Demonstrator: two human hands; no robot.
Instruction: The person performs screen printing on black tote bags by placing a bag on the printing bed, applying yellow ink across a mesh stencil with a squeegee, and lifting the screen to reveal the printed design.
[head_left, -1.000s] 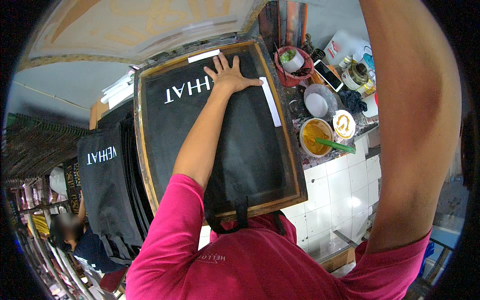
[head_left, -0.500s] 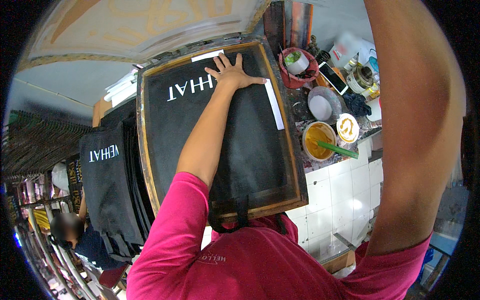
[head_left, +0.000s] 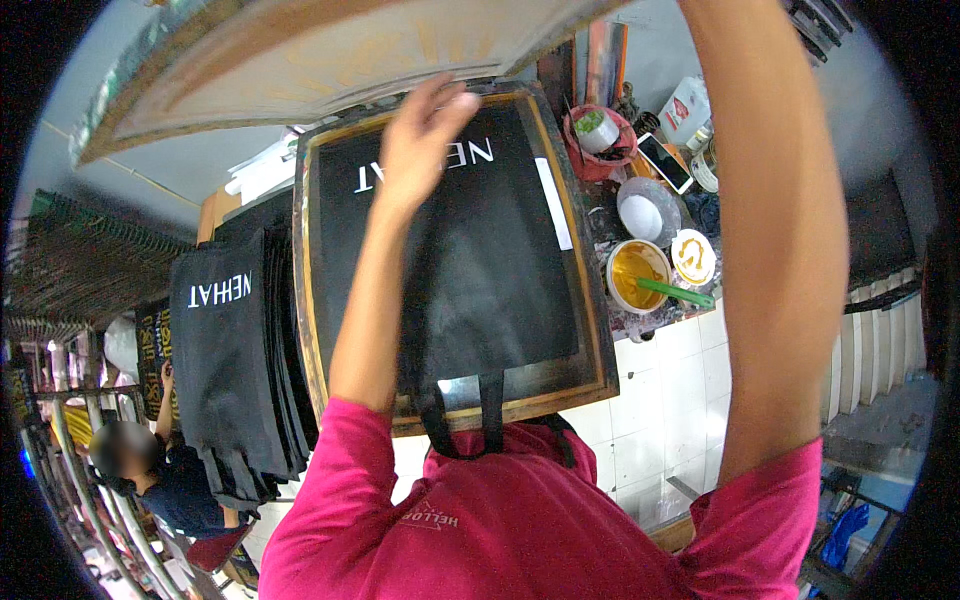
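A black fabric tote bag [head_left: 500, 270] with white lettering lies flat on a wood-edged board [head_left: 606, 345]. Its two handles hang over the near edge, against my shirt. Over the far part of the bag, my left hand [head_left: 428, 135] is lifted and a little blurred. Its fingers look stretched out, and nothing shows in them; the hand and forearm cover part of the lettering. Just beyond it, a large wood-framed printing screen [head_left: 300, 75] stands tilted up. My right arm reaches up past the top edge, so the right hand is out of view.
Black tote bags [head_left: 225, 360] hang in a stack on the left. To the right stand a tub of yellow-orange ink [head_left: 638, 265] with a green stick, a lid [head_left: 693, 257], a phone [head_left: 665, 163] and a red basket [head_left: 612, 160]. Another person [head_left: 180, 490] is at lower left.
My left hand has lifted off the bag and moved left, its spread fingers drawing closer together. The tilted screen has come lower and nearer. My right arm has shifted left.
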